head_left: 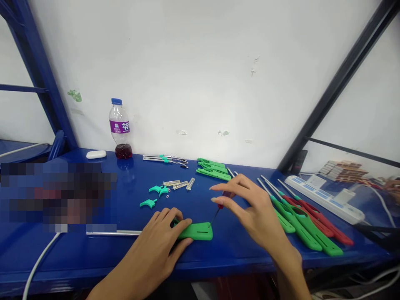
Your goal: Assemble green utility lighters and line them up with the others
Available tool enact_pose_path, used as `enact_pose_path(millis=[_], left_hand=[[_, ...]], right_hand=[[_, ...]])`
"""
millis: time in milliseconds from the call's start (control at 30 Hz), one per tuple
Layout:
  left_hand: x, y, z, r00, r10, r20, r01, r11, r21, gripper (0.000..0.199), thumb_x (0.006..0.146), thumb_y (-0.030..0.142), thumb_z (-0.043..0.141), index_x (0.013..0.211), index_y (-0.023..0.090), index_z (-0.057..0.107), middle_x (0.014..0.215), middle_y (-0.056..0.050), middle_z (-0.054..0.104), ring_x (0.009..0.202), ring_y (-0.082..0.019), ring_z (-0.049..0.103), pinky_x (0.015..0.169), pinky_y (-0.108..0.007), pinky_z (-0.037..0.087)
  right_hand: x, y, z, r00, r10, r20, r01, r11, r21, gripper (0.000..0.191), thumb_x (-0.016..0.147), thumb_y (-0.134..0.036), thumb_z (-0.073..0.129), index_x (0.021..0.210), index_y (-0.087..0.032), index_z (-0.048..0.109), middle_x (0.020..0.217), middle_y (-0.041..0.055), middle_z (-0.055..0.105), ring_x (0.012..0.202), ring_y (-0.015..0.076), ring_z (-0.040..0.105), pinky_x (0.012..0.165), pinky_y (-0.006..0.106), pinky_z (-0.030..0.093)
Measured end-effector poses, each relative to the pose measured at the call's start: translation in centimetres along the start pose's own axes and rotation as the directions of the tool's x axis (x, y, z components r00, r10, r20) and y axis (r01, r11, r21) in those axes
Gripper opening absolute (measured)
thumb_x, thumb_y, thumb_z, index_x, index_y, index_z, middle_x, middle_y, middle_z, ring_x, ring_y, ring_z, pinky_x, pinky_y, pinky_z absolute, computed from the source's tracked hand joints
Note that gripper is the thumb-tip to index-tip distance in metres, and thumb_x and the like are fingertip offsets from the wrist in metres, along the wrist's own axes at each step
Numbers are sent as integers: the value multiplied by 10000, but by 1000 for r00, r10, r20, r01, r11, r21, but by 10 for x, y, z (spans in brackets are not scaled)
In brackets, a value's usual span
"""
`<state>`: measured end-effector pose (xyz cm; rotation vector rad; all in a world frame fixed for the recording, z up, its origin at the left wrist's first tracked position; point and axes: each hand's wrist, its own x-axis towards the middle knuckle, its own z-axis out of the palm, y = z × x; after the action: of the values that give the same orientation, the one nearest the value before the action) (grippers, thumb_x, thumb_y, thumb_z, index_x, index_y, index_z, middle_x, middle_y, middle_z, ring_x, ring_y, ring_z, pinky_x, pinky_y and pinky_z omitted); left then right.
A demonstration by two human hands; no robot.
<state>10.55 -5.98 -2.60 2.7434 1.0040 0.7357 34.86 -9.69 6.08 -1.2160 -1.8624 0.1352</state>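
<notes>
- While the left hand (162, 237) steadies a green handle (200, 231) on the blue surface (78, 260) at the lower centre of the frame, the right hand (254, 206) brings a slim screwdriver (220, 205) to it; the tip seems to meet the handle near its right end, though I can't tell whether it sits on a screw.
- A metal tube (115, 233) runs out leftward from behind the left hand, in line with the handle; the fingers hide where the two meet.
- The left grip is narrow, index finger along the far edge and thumb along the near one. I'd guess this keeps the piece from turning and leaves its end free for the tool.
- The right grip pinches the screwdriver between thumb and fingertips, a light hold that looks chosen for fine control.
- As for pose, the left forearm enters low from the bottom left, palm down; the right one rises from the bottom right, wrist lifted clear.
- Teal triggers (148, 203), clear cases (181, 185) and green shells (214, 170) lie grouped by kind around mid-frame, probably for easy reach.
- Green lighters (301, 231) and red lighters (325, 217) lie side by side at the right.
</notes>
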Motion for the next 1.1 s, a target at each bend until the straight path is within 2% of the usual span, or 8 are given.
enact_pose_path(millis=[167, 333, 533, 733, 833, 900, 1000, 1100], left_hand=[[-1, 0, -1, 1000, 2, 13, -2, 1000, 0, 266, 1076, 284, 551, 1333, 271, 617, 1187, -64, 620, 1030, -284, 619, 929, -497, 511], [-1, -1, -1, 1000, 8, 6, -8, 1000, -1, 266, 1077, 281, 548, 1331, 268, 622, 1188, -65, 616, 1021, -280, 622, 922, -492, 514], [0, 0, -1, 1000, 9, 10, -9, 1000, 1, 270, 1067, 269, 567, 1331, 272, 624, 1183, -65, 624, 1022, -280, 625, 921, -485, 514], [-1, -1, 0, 1000, -1, 9, 1, 1000, -15, 282, 1069, 266, 561, 1345, 278, 617, 1204, -65, 608, 1047, -288, 607, 928, -506, 514], [-1, -1, 0, 1000, -6, 12, 6, 1000, -15, 289, 1070, 269, 556, 1352, 281, 615, 1208, -66, 606, 1058, -296, 607, 934, -518, 513], [-1, -1, 0, 1000, -6, 15, 7, 1000, -13, 284, 1070, 263, 551, 1346, 279, 619, 1203, -67, 606, 1051, -297, 610, 920, -515, 519], [0, -1, 0, 1000, -1, 19, 1, 1000, -13, 265, 1069, 255, 551, 1321, 270, 629, 1191, -67, 608, 1035, -294, 612, 907, -511, 522], [0, -1, -1, 1000, 5, 14, -5, 1000, -13, 253, 1067, 254, 555, 1308, 264, 632, 1182, -67, 612, 1025, -292, 613, 905, -507, 522]], right_hand=[[-6, -6, -7, 987, -10, 158, 6, 1000, 25, 408, 1116, -283, 455, 1488, -411, 564, 1155, 26, 716, 1044, 211, 686, 941, 351, 538], [-3, -7, 2, 996, 23, 82, -14, 993, -116, 245, 1068, -361, 581, 1268, -354, 723, 954, 27, 699, 811, 210, 687, 800, 347, 553], [-5, -11, -3, 980, -47, 193, 36, 997, 61, 441, 1118, -237, 413, 1512, -383, 546, 1216, 44, 705, 1060, 216, 684, 945, 357, 549], [-2, -9, -5, 986, 64, 154, -47, 993, -113, 286, 1097, -297, 514, 1297, -331, 717, 928, 32, 670, 842, 206, 655, 861, 373, 551], [-3, -4, -6, 986, 44, 162, -42, 999, -14, 395, 1115, -299, 472, 1496, -360, 559, 1208, 49, 690, 1111, 220, 652, 1040, 404, 502], [-4, -2, -5, 975, 8, 222, -33, 994, 107, 457, 1130, -251, 411, 1561, -394, 466, 1302, 28, 669, 1166, 194, 642, 1035, 362, 509], [-2, -3, 0, 972, -11, 233, -19, 992, 127, 399, 1117, -210, 448, 1432, -401, 601, 1085, -9, 702, 950, 163, 680, 872, 300, 542], [0, -6, 5, 989, 34, 142, -27, 998, -52, 218, 1056, -293, 623, 1242, -358, 717, 954, -13, 669, 823, 177, 659, 785, 307, 523]])
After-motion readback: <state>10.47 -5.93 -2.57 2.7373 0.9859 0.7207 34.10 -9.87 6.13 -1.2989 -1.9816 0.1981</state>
